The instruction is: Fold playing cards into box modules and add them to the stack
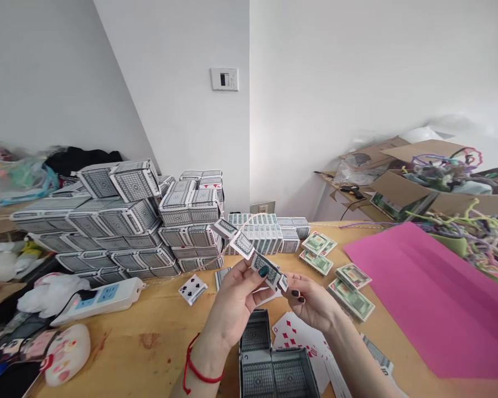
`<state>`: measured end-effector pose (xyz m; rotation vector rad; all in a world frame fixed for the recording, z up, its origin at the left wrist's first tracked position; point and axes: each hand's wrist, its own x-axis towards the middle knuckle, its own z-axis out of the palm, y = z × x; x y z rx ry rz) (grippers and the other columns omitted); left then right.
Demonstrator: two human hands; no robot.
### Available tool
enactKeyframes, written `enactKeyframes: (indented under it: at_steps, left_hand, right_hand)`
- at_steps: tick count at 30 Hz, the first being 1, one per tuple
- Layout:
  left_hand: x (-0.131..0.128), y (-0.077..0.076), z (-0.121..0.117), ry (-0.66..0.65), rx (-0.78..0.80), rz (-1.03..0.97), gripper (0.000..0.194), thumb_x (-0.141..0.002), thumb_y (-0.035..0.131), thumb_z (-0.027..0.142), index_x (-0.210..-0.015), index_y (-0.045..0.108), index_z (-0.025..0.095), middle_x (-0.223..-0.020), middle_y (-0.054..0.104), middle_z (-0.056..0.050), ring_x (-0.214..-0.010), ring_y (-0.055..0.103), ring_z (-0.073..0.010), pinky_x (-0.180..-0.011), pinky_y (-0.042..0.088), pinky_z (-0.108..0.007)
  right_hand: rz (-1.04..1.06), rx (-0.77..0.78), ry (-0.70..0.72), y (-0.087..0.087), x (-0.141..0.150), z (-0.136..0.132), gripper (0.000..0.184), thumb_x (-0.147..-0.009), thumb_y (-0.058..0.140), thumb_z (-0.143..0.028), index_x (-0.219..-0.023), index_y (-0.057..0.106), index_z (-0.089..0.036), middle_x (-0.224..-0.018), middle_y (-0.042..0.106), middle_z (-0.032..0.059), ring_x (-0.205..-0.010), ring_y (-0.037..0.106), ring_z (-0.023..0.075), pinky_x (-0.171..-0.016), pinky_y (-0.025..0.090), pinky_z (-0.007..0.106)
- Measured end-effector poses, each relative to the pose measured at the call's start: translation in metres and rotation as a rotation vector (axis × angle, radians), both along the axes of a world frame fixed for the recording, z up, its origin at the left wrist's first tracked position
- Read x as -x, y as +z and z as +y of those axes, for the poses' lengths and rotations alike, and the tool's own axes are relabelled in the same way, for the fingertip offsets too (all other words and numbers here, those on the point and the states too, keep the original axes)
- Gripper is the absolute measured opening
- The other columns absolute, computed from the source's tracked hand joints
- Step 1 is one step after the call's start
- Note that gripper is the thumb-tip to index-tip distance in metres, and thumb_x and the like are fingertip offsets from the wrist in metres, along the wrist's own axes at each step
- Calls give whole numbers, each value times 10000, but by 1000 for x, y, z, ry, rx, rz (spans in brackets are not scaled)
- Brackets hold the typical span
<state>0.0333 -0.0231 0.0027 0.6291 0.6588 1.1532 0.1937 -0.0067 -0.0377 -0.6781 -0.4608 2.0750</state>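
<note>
The left hand (232, 304) holds a strip of joined playing cards (243, 244), its thumb pressed on the patterned back, while the right hand (313, 304) has its fingertips closed in on the folded right end of the same strip. The strip hangs over the middle of the wooden table (149, 342), slanting from the fingers toward the far left. A red cord (207, 380) circles the left wrist. Just below the hands, on the near side, sit open card boxes (255, 378) with patterned walls, and to their right fan loose red diamond cards (290, 334), partly under the right forearm. A spade card (193, 287) lies face up left of the left hand. Right of the right hand are small green packs (351, 298), and farther right a pink sheet (406, 304). Farther out on the left stand stacked card blocks (126, 218), with a white power strip (112, 296) on their near side. At far right, tangled yarn (460, 232) lies beside a carton (382, 193).
</note>
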Motion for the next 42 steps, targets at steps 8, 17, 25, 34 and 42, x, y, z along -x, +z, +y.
enactKeyframes:
  at_steps: [8, 17, 25, 34, 42]
  left_hand:
    - [2, -8, 9, 291, -51, 221, 161, -649, 707, 207, -761, 596, 175, -830, 636, -3, -756, 600, -130, -717, 513, -276]
    - [7, -16, 17, 288, -127, 513, 254, -623, 699, 278, -852, 682, 168, -1086, 635, -87, -1053, 546, -242, -839, 456, -321]
    - [8, -25, 22, 409, -225, 513, 106, -573, 698, 183, -604, 599, 162, -776, 659, -7, -797, 600, -155, -741, 441, -248]
    - [11, -22, 21, 465, -256, 554, 86, -552, 698, 196, -592, 628, 168, -635, 599, 16, -682, 556, -142, -668, 429, -243]
    - [15, -18, 21, 472, -316, 659, 79, -579, 702, 237, -587, 638, 191, -681, 578, 4, -734, 539, -162, -684, 400, -242]
  right_hand:
    - [-387, -334, -231, 8, -8, 0, 236, -698, 712, -305, -785, 560, -148, -499, 547, -48, -385, 505, 52, -371, 423, 128]
    - [-971, -750, -418, 16, -6, -11, 163, -839, 492, -360, -833, 506, -198, -604, 572, -8, -535, 588, 144, -477, 478, 240]
    - [-1334, -901, -537, 25, 1, -22, 148, -824, 486, -280, -755, 589, -200, -631, 619, 4, -538, 568, 137, -530, 453, 223]
    - [-1182, -778, -426, 29, -7, -26, 145, -840, 434, -251, -696, 425, -234, -687, 678, 3, -610, 675, 179, -533, 471, 238]
    - [-1055, -748, -391, 28, -7, -26, 134, -862, 411, -276, -733, 381, -258, -732, 664, 28, -721, 680, 231, -613, 508, 324]
